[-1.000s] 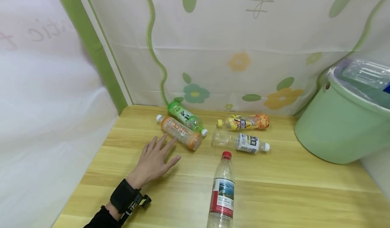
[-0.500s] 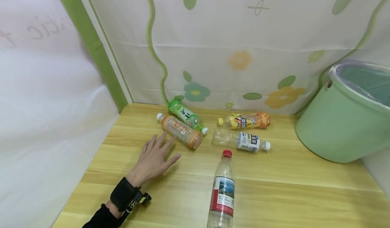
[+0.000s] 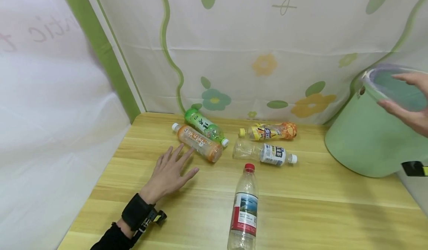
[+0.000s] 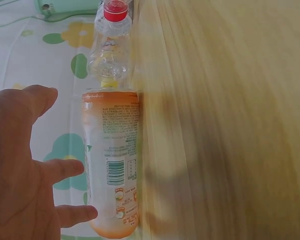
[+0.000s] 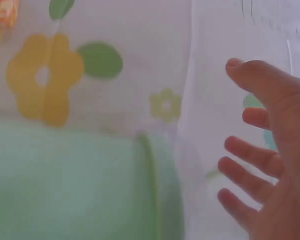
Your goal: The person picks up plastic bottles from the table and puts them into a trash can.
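Observation:
My left hand [image 3: 169,177] lies with spread fingers just in front of an orange-labelled plastic bottle [image 3: 199,143], fingertips right at its side and not curled round it. Against that bottle lies a green-labelled bottle [image 3: 205,126]. At the right edge of the head view my right hand [image 3: 409,103] hangs over the rim of a light green bin [image 3: 371,138], thumb and fingers apart, holding nothing. In the right wrist view its fingers [image 5: 247,180] are spread above the bin's rim.
A red-capped bottle [image 3: 245,213] lies at the front middle of the wooden table [image 3: 317,220]. Behind it are a clear white-capped bottle [image 3: 272,155] and a yellow-capped bottle [image 3: 269,132]. A patterned cloth [image 3: 234,31] hangs along the back edge.
A clear bottle over the bin's mouth a second ago is gone from sight. My right hand has come into view there, with no bottle. The left hand stays in place.

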`<state>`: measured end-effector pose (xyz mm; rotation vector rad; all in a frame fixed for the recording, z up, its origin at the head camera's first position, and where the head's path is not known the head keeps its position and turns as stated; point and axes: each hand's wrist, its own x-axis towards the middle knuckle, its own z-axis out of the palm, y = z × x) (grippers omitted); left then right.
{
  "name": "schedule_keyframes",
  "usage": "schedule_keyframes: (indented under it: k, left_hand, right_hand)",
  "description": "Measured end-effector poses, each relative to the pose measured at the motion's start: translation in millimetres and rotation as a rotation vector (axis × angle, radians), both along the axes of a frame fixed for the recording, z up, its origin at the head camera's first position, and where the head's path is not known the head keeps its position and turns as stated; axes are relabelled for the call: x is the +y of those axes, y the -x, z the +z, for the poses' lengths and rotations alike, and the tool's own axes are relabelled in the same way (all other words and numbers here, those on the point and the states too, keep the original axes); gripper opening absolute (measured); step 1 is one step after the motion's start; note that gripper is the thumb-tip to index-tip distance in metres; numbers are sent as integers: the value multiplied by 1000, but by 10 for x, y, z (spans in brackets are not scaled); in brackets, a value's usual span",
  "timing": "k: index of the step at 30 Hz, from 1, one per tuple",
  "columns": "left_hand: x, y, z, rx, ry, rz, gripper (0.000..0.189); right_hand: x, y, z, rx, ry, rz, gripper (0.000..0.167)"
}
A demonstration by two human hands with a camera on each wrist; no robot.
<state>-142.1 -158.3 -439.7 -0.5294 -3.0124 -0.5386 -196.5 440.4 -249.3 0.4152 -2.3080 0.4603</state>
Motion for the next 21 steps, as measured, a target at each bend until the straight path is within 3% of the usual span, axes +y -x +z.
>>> schedule_keyframes:
  k: [2,6,10,15,21]
  left_hand:
    - [-1,-2,-2,2,0,-1,77]
    - [-2,-5,-6,-2,-3,-2,78]
    - [-7,-8,-2,-1,-5,-1,78]
    - [-13,-14,4,-3,-4,1,78]
    - [-21,-14,-11,1,-1,3,78]
  right_hand:
    - [-138,-47,26,36,-61,69,77]
    - [-387,-121,9,26,-132,145,92]
    - [-596,-173,-75,-36,-169,215,80]
    - [-799,-173,-379,-81,-214,335,80]
    - [-948,-212,-879,-159,-228,349,82]
